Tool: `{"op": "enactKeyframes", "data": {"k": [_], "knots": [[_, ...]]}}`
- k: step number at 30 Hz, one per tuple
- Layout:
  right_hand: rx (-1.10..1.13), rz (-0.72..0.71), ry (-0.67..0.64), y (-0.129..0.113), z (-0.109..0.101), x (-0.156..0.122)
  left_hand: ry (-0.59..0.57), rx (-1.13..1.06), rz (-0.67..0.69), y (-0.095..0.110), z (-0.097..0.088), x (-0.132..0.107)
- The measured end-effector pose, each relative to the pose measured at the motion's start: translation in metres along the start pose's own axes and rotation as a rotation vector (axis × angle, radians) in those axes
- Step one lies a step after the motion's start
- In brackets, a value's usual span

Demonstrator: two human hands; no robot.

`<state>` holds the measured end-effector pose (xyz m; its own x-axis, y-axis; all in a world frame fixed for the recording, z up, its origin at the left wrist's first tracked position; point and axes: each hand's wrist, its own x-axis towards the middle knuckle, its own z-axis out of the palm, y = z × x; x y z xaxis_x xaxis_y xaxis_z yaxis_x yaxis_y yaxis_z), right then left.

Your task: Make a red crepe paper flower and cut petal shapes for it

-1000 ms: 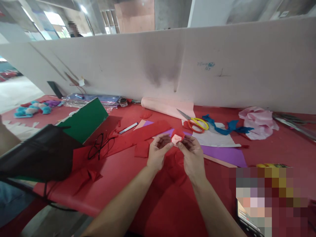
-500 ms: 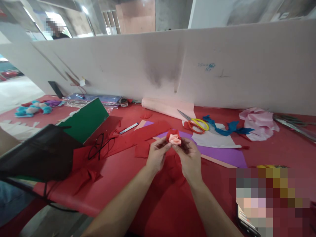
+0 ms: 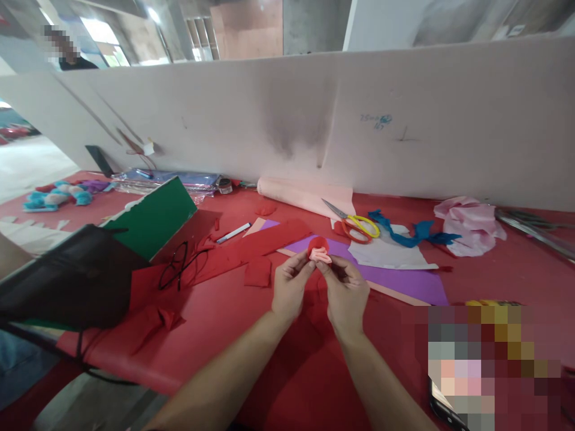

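Observation:
A small paper flower [image 3: 320, 254], pink and folded in the middle with a round red petal behind it, is held between both hands over the table. My left hand [image 3: 291, 281] pinches its left side with thumb and fingers. On the other side my right hand [image 3: 347, 293] grips the lower right edge, its thumb near the left one. Beneath the hands lie red crepe paper [image 3: 269, 239] and a purple sheet [image 3: 404, 284]. Beyond them, scissors [image 3: 353, 222] with yellow and red handles rest partly on a white sheet [image 3: 390, 254].
Left are a dark bag [image 3: 67, 281], a green board [image 3: 155, 218], eyeglasses [image 3: 179, 266] and a white pen [image 3: 233, 233]. A pink roll [image 3: 300, 194] lies by the white partition [image 3: 202, 120]. Blue strips [image 3: 415, 233] and crumpled pink paper [image 3: 471, 224] lie right, a phone [image 3: 444, 407] nearer.
The flower has tilted in my fingers, so more of the round red petal shows above the pink folds. Behind the partition, a person has shifted left in view.

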<state>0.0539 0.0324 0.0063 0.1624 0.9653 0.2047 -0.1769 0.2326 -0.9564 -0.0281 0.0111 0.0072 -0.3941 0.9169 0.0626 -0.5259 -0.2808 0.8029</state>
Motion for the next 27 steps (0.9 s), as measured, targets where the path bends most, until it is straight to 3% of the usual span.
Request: {"op": "enactKeyframes", "data": {"k": [6, 17, 22, 27], "knots": [[0.016, 0.038, 0.061, 0.005, -0.001, 0.004, 0.019, 0.08, 0.017, -0.007, 0.002, -0.005], [-0.212, -0.139, -0.044, -0.009, -0.001, -0.006, 0.137, 0.087, 0.027, -0.008, 0.001, -0.002], [-0.102, 0.0, 0.013, -0.005, 0.002, -0.005, 0.135, -0.004, -0.016, -0.005, 0.005, -0.003], [-0.111, -0.004, 0.039, -0.003, 0.002, -0.005, 0.174, -0.019, -0.047, -0.004, 0.007, -0.003]]}}
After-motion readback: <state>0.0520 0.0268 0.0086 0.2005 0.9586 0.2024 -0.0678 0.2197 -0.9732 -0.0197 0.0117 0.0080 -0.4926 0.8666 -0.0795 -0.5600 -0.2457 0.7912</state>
